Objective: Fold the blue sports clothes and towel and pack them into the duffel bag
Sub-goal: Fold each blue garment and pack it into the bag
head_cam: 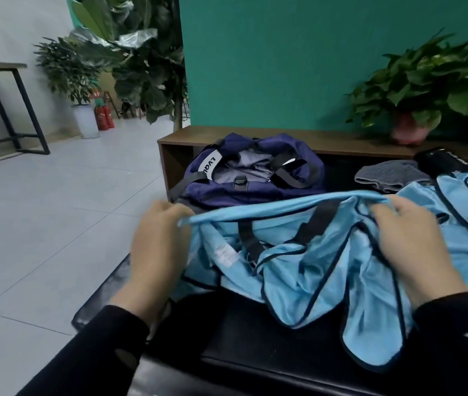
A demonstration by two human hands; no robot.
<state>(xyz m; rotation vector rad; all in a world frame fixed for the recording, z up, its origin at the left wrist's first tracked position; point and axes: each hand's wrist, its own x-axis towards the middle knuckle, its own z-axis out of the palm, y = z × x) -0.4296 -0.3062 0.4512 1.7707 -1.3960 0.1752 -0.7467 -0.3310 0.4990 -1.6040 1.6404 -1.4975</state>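
Clearly the biggest surface is the black padded bench [255, 338], which carries everything in the foreground and runs along a low brown wooden shelf [312, 141] set against a teal wall [284, 61]. Across the bench lies a light blue sports garment [327, 270], thin and slightly shiny, edged with dark navy piping, with broad dark bands near its top and a white care label showing on the inside; it is rumpled, and its upper hem is pulled into a taut line between the 2 hands. A second light blue piece [467, 212] with the same dark trim lies to the right, partly under the first. Behind them, at the far left end of the bench, sits the navy duffel bag [244, 178], unzipped and gaping, with grey lining, black straps and a white tag visible at its mouth. Right of the bag lies a folded grey towel [390, 175], touching the blue fabric, with a dark object just beyond it that is too blurred to identify. A potted green plant [415, 84] stands on the shelf. The left hand [158, 247] has its grip closed on the hem's left end, fingers curled around the fabric; the right hand [410, 238] pinches the bunched hem at the other end.
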